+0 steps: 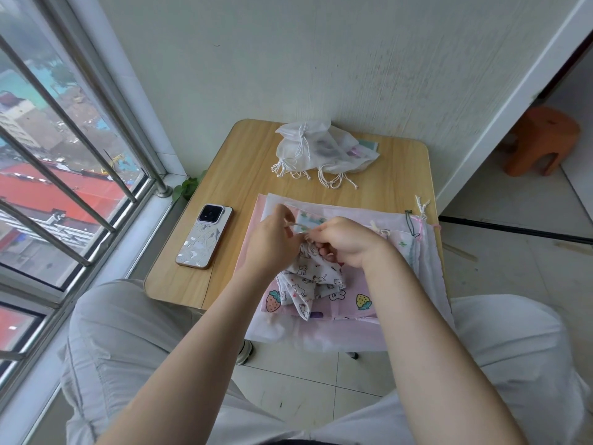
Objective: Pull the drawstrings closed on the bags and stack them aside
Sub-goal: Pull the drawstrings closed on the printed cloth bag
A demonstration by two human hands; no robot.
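Note:
A small white bag with a cat print [309, 282] lies bunched on a stack of flat bags [414, 261] at the table's near right. My left hand [272, 242] pinches the bag's pale drawstring [300, 224] and holds it taut toward the upper left. My right hand [345, 240] grips the gathered mouth of the cat-print bag. Under it lies a pink bag with strawberries [364, 301]. A pile of closed white drawstring bags [321, 149] sits at the far side of the table.
A phone [205, 240] lies face down on the wooden table [231, 175] left of the bags. A window with metal bars is on the left and a wall behind. An orange stool [542, 139] stands on the floor at the right. My knees flank the table.

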